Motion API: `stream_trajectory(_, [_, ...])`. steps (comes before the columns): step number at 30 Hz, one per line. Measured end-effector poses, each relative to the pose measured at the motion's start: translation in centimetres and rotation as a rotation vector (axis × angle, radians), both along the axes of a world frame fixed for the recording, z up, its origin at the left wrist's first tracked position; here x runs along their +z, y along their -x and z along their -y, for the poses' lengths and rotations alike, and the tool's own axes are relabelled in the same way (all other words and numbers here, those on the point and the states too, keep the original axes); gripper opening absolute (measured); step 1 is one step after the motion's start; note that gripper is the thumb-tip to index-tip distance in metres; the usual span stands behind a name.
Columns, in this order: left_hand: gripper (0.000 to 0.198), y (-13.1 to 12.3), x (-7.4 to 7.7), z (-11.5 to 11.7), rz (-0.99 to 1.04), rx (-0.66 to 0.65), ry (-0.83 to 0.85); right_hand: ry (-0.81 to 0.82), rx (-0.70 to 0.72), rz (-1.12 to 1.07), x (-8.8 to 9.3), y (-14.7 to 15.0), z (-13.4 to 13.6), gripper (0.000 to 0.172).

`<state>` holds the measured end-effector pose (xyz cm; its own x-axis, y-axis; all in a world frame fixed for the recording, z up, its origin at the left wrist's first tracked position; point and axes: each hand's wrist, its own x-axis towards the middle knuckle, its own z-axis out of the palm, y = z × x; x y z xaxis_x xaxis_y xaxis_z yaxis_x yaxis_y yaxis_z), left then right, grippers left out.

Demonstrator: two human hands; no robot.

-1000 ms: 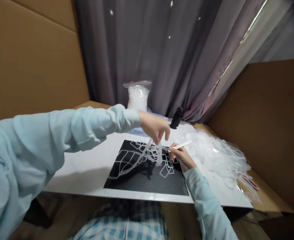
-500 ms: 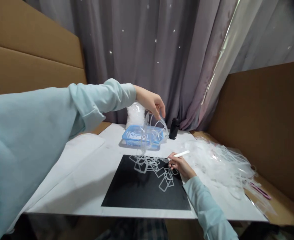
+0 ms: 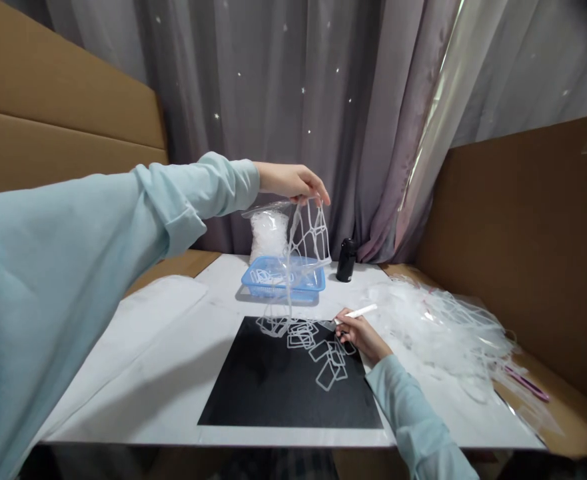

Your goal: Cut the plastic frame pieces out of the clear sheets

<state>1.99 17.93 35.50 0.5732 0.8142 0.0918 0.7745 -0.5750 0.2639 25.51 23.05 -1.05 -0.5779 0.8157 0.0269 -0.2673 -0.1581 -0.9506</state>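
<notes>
My left hand (image 3: 300,183) is raised over the blue basket, its fingers closed on a translucent white plastic lattice (image 3: 316,230). The lattice hangs down in front of the basket, with a thin strip trailing toward the mat. My right hand (image 3: 360,333) rests at the upper right of a black mat (image 3: 283,390), closed around a white pen-like tool (image 3: 360,312); its tip is hard to make out. Several small translucent rectangular frames (image 3: 328,375) lie loose and overlapping on the mat beside my right hand.
Behind the mat stands the blue basket (image 3: 258,289) with some white frames inside. A clear bag of white pieces (image 3: 269,233) and a black bottle (image 3: 346,260) are further back. A heap of translucent plastic (image 3: 438,327) and a purple-handled tool (image 3: 528,385) lie right. Cardboard walls flank the table.
My left hand has risen slightly, lifting the plastic lattice so it hangs more stretched out. My right hand stays in nearly the same place with the pen-like tool.
</notes>
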Motion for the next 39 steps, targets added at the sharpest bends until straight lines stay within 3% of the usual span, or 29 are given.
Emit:
stream_trajectory(11, [0.060, 0.5, 0.7, 0.2, 0.091, 0.033, -0.218, 0.007, 0.004, -0.001, 0.1, 0.0, 0.0, 0.015])
stream_trajectory(15, [0.054, -0.1, 0.8, 0.4, 0.011, 0.002, -0.131, 0.009, -0.002, 0.000, 0.2, 0.1, 0.0, 0.016])
stream_trajectory(21, [0.022, -2.2, 1.0, 0.1, -0.085, -0.034, -0.045, 0.020, -0.011, -0.007, 0.0, 0.1, -0.1, 0.016])
stream_trajectory(27, [0.030, -6.6, 1.5, -1.1, -0.095, -0.061, -0.180, 0.011, -0.046, -0.029, 0.0, 0.0, 0.0, 0.017])
stream_trajectory(33, [0.044, -13.7, 4.2, -1.4, 0.056, -0.126, -0.516, 0.026, -0.064, -0.036, -0.2, -0.1, -0.1, 0.018])
stream_trajectory(36, [0.043, -16.6, 5.1, -1.5, 0.036, -0.183, -0.554, 0.027, -0.067, -0.044, -0.1, -0.1, 0.0, 0.018])
stream_trajectory(39, [0.039, -18.2, 4.9, -2.2, -0.074, -0.256, -0.539, 0.016, -0.083, -0.057, 0.2, -0.1, 0.1, 0.018])
